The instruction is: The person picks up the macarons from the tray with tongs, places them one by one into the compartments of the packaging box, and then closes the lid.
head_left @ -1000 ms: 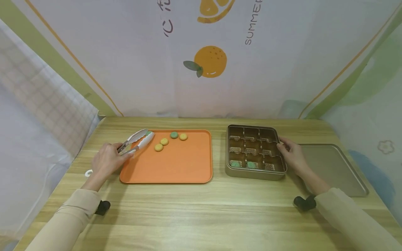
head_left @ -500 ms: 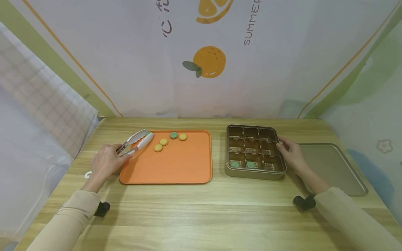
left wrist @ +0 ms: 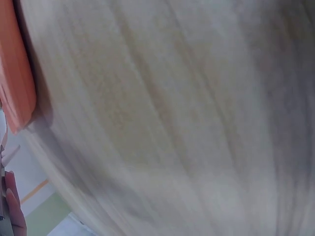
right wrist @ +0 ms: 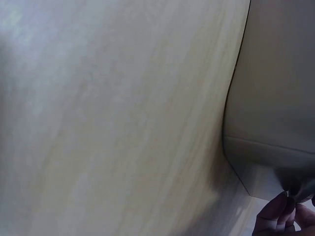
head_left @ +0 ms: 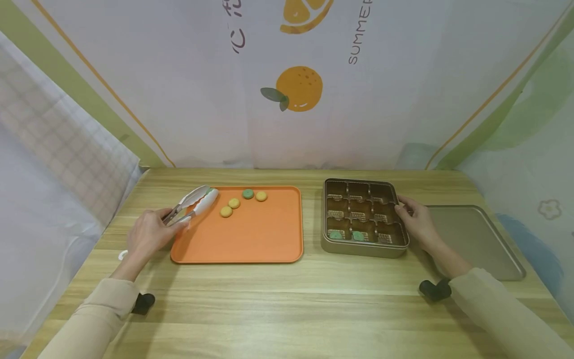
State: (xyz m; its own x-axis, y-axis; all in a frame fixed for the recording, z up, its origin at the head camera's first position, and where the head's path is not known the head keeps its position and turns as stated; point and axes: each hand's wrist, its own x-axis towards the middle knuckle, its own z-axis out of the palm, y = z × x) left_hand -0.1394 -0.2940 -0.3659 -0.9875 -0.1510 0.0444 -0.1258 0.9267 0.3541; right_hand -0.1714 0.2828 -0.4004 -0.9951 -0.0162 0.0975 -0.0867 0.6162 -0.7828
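In the head view my left hand (head_left: 147,233) grips metal tongs (head_left: 192,203) with pale tips, over the back left corner of an orange tray (head_left: 262,244). A green piece (head_left: 210,190) shows at the tips; whether they clasp it I cannot tell. Another green piece (head_left: 248,194) and several yellow ones (head_left: 226,212) lie on the tray. My right hand (head_left: 419,224) holds the right side of a bronze tin (head_left: 358,248) with a divided insert; green pieces (head_left: 335,235) sit in its front left and front middle compartments. The right wrist view shows fingertips (right wrist: 278,211) at the tin's wall (right wrist: 275,108).
A flat bronze lid or tray (head_left: 475,242) lies at the right, partly behind my right forearm. A small white ring-like thing (head_left: 122,255) shows beside my left wrist. A printed cloth (head_left: 367,124) hangs behind the table.
My left hand and the tongs have shifted slightly left. The right hand and the tin stay where they were.
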